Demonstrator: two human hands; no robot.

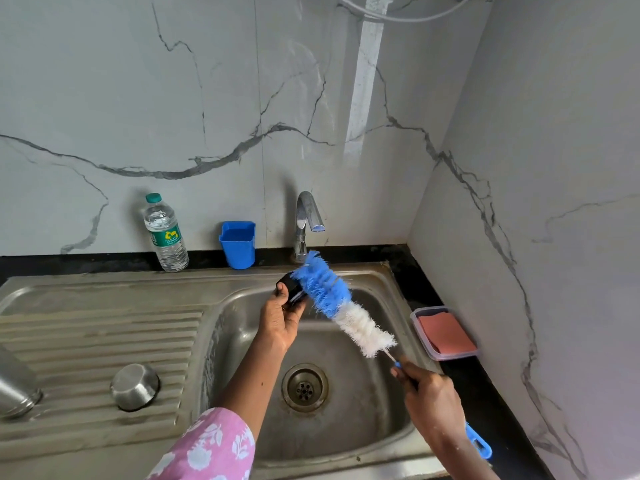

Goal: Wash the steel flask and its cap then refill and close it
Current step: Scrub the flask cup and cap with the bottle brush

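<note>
a person's left hand (280,323) grips one round black cap (289,289) over a dull stainless steel sink (346,427), thumb curled on its top. the right hand (431,400) is clenched round the blue plastic handle of one bottle brush (332,299). its fluffy bristles, blue at the tip and white nearer the right hand, press against the cap just beyond the left fingers. one round perforated drain (304,387) sits below both hands. far left of the left hand, on the ribbed drainboard, lie one steel flask (15,393), cut by the frame, and one small steel cup (135,386), bottom up. beyond the grip, by the marbled wall, stand one clear plastic water bottle (166,237) with a green top and a green label too small to read, one blue plastic tub (238,244) and one chrome tap (306,220). just right of the brush sits one clear plastic box (446,336) holding a reddish cloth.
</note>
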